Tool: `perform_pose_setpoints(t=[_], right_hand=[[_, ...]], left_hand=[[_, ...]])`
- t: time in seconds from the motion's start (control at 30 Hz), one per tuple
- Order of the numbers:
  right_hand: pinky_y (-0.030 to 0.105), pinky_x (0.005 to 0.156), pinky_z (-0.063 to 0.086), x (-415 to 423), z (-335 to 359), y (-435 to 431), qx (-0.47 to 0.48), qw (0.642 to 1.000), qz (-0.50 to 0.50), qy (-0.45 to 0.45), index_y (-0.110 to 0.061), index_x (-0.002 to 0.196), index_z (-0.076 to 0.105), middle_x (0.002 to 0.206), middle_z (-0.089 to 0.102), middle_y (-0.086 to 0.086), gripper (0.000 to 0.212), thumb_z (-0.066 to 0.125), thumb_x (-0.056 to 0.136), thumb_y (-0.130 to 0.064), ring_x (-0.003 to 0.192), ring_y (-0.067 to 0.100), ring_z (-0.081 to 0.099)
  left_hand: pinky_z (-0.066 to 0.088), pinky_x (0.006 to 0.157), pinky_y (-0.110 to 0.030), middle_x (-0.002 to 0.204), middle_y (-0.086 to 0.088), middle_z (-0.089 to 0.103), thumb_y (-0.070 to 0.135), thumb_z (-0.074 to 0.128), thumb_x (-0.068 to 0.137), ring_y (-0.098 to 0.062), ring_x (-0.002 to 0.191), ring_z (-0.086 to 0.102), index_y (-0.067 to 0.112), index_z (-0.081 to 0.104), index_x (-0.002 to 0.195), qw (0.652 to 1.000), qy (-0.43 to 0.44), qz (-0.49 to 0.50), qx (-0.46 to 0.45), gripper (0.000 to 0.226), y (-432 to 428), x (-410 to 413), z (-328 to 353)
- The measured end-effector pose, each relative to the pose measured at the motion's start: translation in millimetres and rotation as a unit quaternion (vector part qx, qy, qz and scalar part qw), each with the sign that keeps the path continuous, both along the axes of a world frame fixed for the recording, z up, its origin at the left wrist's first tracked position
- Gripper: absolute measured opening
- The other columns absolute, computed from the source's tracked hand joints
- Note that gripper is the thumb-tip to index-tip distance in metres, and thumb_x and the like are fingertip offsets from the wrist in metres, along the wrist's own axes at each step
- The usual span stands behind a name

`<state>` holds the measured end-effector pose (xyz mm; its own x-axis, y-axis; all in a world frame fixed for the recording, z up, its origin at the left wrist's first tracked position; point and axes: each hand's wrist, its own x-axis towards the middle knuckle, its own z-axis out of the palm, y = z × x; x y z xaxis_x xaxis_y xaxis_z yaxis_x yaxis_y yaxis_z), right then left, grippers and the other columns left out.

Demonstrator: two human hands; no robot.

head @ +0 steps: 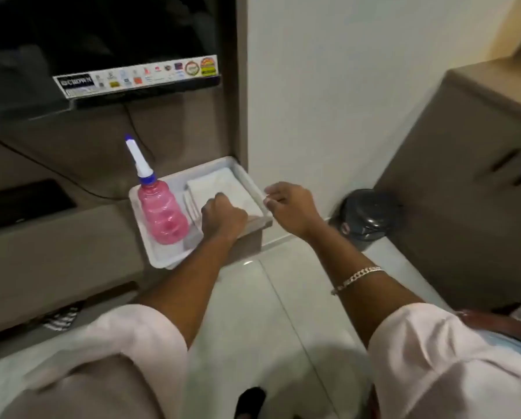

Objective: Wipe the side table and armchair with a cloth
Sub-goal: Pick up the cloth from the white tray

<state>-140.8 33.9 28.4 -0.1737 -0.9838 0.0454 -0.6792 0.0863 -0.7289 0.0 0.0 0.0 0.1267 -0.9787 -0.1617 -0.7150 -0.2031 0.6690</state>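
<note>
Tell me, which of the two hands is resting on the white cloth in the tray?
The left hand, closed on the white cloth inside the tray. The right hand, with the bracelet, hovers beside the tray.

We are in a home living room: a television (102,46) at eleven o'clock, a lined waste bin (369,214) at two o'clock, glossy floor tiles (283,297).
</note>
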Motion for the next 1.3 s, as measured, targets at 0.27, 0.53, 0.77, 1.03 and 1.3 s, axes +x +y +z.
perform_pose_setpoints(t=[0.27,0.53,0.77,1.03,1.3], right_hand=[[0.037,0.081,0.054,51.7,-71.2,-89.5,0.087,0.954,0.12,0.259,-0.006,0.105,0.065,0.102,0.072,0.017,0.029,0.046,0.09,-0.022,0.096,0.036,0.067],[0.026,0.073,0.054,34.1,-72.8,-95.5,0.028,0.998,0.007,0.053,-0.01,0.096,0.073,0.091,0.075,0.013,0.022,0.053,0.086,-0.015,0.085,0.032,0.066],[0.046,0.099,0.053,-53.3,-20.9,-28.7,0.184,0.823,-0.032,-0.537,-0.013,0.116,0.07,0.11,0.073,0.008,0.045,0.072,0.082,-0.043,0.103,0.03,0.069],[0.041,0.078,0.062,-162.7,-27.8,235.7,-0.003,0.784,-0.225,-0.578,-0.005,0.11,0.07,0.106,0.075,0.015,0.032,0.068,0.079,-0.014,0.09,0.031,0.073],[0.052,0.089,0.056,-207.3,-91.4,631.5,-0.091,0.686,-0.514,-0.506,0.005,0.111,0.068,0.114,0.071,0.025,0.04,0.074,0.074,-0.007,0.092,0.037,0.068]], left_hand=[[0.051,0.094,-0.043,0.136,-0.017,0.056,0.029,0.066,0.087,-0.038,0.124,0.055,0.006,0.044,0.136,0.98,0.007,0.169,0.107,0.058,-56.1,15.8,-52.6],[0.059,0.073,-0.028,0.118,-0.001,0.074,0.006,0.074,0.079,-0.024,0.098,0.071,0.015,0.064,0.132,0.915,0.316,0.25,0.03,0.055,-77.1,22.6,-23.4],[0.063,0.075,-0.036,0.114,-0.003,0.079,-0.003,0.075,0.077,-0.026,0.1,0.076,0.012,0.067,0.123,0.844,0.535,0.019,0.039,0.05,2.5,3.9,46.9],[0.062,0.071,-0.034,0.107,-0.006,0.081,-0.007,0.075,0.075,-0.028,0.097,0.077,0.012,0.071,0.117,0.835,0.485,-0.196,0.17,0.046,164.3,-125.8,11.9],[0.063,0.066,-0.031,0.099,-0.001,0.082,0.0,0.079,0.076,-0.025,0.091,0.078,0.023,0.076,0.105,0.796,0.373,-0.375,0.293,0.037,495.4,-248.4,-68.8]])
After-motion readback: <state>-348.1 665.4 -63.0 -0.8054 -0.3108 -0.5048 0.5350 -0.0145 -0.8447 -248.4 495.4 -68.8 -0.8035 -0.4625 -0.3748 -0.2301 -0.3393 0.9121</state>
